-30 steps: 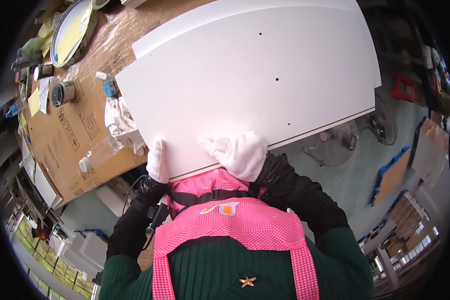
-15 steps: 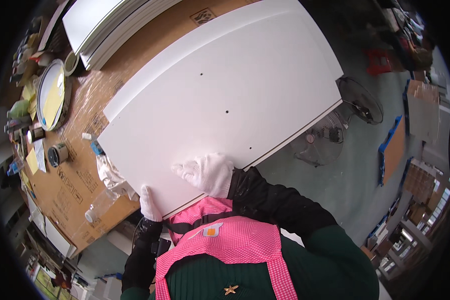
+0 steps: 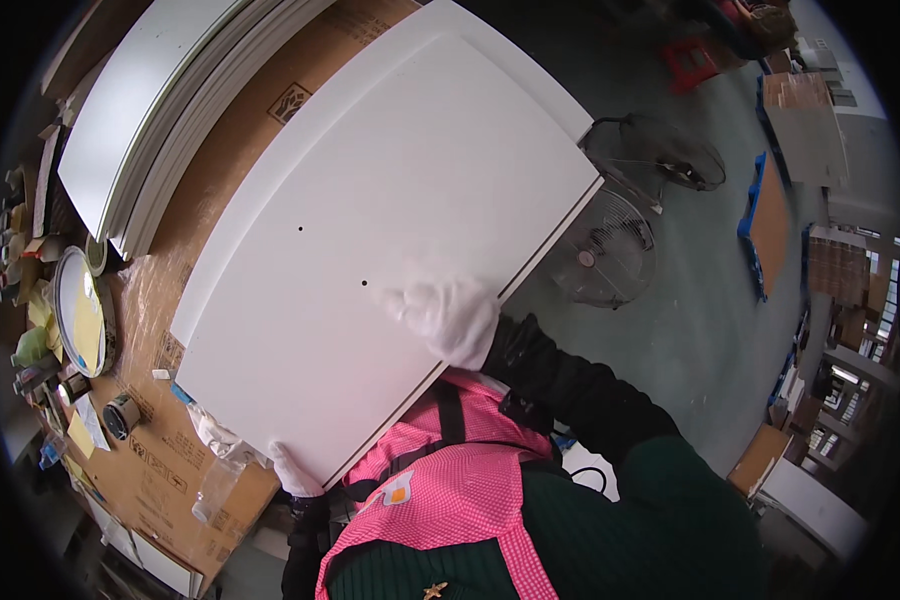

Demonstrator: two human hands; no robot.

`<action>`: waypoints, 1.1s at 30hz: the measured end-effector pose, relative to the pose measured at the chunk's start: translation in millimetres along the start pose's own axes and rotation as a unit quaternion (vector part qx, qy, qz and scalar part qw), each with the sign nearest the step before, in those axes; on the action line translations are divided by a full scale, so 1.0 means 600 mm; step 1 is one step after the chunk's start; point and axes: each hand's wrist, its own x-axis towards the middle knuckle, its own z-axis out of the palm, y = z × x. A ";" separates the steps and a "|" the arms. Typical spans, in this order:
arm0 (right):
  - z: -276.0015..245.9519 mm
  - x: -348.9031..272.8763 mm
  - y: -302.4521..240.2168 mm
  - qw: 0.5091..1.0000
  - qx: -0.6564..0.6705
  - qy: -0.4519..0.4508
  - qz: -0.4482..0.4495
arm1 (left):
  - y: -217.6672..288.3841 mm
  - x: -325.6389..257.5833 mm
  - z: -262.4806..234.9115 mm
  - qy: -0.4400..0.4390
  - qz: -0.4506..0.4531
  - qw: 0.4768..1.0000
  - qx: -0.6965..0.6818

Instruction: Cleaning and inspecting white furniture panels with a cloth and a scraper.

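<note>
A large white panel (image 3: 400,160) with small dark holes lies over another pale panel (image 3: 233,215), whose border shows along its far side. My right hand (image 3: 448,315), in a white knitted glove, rests flat on its top near the front edge, the fingers stretched out and blurred. At the near left corner, my left hand (image 3: 294,472), also gloved in white, holds the panel's edge; some of its fingers are hidden. Just beyond that hand, a crumpled white cloth (image 3: 215,432) and a clear plastic bottle (image 3: 215,490) lie on the table.
Brown printed cardboard (image 3: 160,480) covers the table. Several curved white panels (image 3: 160,110) are stacked at the far left. A round tub lid (image 3: 82,310) and a small dark can (image 3: 122,416) stand on the left. Floor fans (image 3: 602,250) stand beyond the panel's right side.
My right hand has slid to the right over the panel, and one hole no longer shows. The whole scene has turned and shifted in view, with the left hand still at the corner.
</note>
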 end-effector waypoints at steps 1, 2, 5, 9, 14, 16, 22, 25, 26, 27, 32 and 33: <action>-0.013 -0.004 -0.008 0.994 0.053 -0.081 0.055 | 0.005 0.002 0.005 0.010 0.011 1.000 0.012; -0.018 -0.006 -0.008 0.975 0.107 -0.160 0.109 | 0.006 0.004 0.004 0.007 0.012 1.000 0.015; -0.061 -0.005 0.181 0.983 -0.015 0.004 0.182 | 0.007 0.004 0.002 -0.001 0.021 1.000 0.018; -0.107 -0.037 0.324 0.923 -0.118 0.156 0.333 | 0.018 0.004 0.018 -0.027 0.024 0.999 0.002; -0.091 -0.093 0.091 0.987 0.106 -0.110 0.039 | 0.021 0.002 0.022 -0.062 0.015 0.998 -0.012; -0.091 -0.101 0.096 0.983 0.116 -0.140 0.038 | 0.030 -0.006 0.049 -0.057 0.032 0.998 -0.002; -0.137 -0.092 0.356 0.941 -0.106 0.108 0.303 | 0.019 0.005 0.027 -0.057 0.028 0.997 0.040; -0.125 -0.083 0.234 0.980 0.039 0.092 0.171 | 0.022 0.002 0.010 -0.062 -0.027 0.998 -0.004; -0.089 -0.113 0.210 0.994 0.087 0.053 0.035 | 0.024 0.002 0.012 -0.067 -0.031 0.997 0.000; -0.108 -0.087 0.152 0.983 0.165 -0.052 0.055 | 0.023 -0.001 0.013 -0.052 -0.009 0.998 0.023; -0.104 -0.079 0.330 0.951 0.079 0.119 0.274 | 0.021 0.005 0.014 -0.067 0.001 0.997 0.040; -0.111 -0.077 0.364 0.938 0.013 0.154 0.311 | 0.020 0.003 0.020 -0.048 0.010 0.998 0.048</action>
